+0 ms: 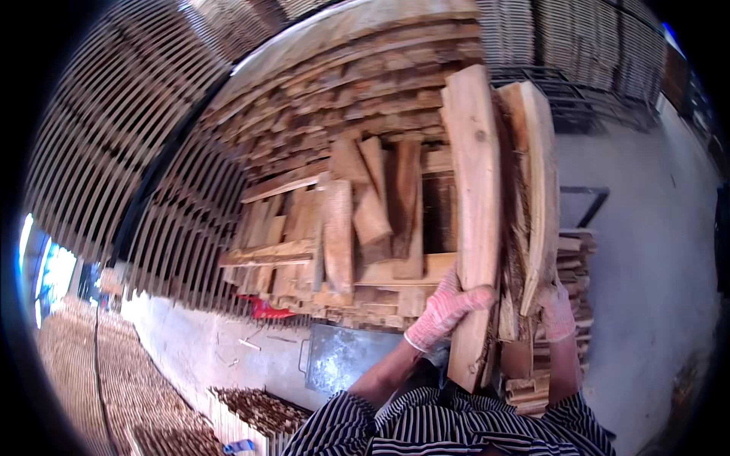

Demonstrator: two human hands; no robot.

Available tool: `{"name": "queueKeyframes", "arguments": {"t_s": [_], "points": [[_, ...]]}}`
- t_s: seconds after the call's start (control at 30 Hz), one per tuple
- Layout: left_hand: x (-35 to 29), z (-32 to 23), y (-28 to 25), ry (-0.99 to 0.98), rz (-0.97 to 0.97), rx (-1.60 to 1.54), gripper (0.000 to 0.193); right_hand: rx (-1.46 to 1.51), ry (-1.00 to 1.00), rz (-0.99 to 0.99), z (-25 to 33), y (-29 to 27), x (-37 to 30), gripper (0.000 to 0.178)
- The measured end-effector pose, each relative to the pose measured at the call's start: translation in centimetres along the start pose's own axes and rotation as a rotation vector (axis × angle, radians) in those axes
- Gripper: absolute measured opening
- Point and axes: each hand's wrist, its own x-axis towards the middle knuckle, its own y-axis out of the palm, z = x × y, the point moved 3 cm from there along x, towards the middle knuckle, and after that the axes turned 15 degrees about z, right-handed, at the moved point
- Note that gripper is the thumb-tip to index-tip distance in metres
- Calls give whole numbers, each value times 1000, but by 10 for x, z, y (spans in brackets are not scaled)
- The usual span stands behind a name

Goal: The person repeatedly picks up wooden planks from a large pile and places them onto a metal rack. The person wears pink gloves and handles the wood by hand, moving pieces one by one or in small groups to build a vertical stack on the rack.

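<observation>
Between my two gloved hands stands a bundle of rough-sawn wooden boards, held lengthwise away from me. My left hand [442, 313], in a pinkish knit glove, grips the bundle's left side, its thumb lying across a wide pale board [475, 205] with a knot. My right hand [559, 310] presses against the opposite side, along a bark-edged board [540, 175]; its fingers are partly hidden. Darker, bark-covered edges show between these two boards. To the left, loose boards [338, 235] lie at several angles on top of a wood stack.
A tall layered stack of boards [342, 83] rises at the back. Slatted wood piles [99, 144] line the left. Beneath the bundle is a smaller board pile [574, 262]. A metal plate [342, 357] lies near me, and grey floor [631, 228] extends to the right.
</observation>
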Motion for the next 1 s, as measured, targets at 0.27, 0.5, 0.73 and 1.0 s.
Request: {"name": "queueKeyframes", "arguments": {"t_s": [0.27, 0.5, 0.73, 1.0], "points": [[-136, -118, -136, 146, -368, -41, 70, -373, -150, 0, 203, 170, 220, 43], [-216, -192, -285, 107, -343, 23, 67, 527, -102, 134, 269, 325, 375, 74], [-208, -229, -475, -350, -407, 208, 49, 148, 619, 76, 248, 414, 472, 121], [-249, -219, -593, -443, -308, 124, 55, -272, 904, 236, 237, 446, 492, 101]]}}
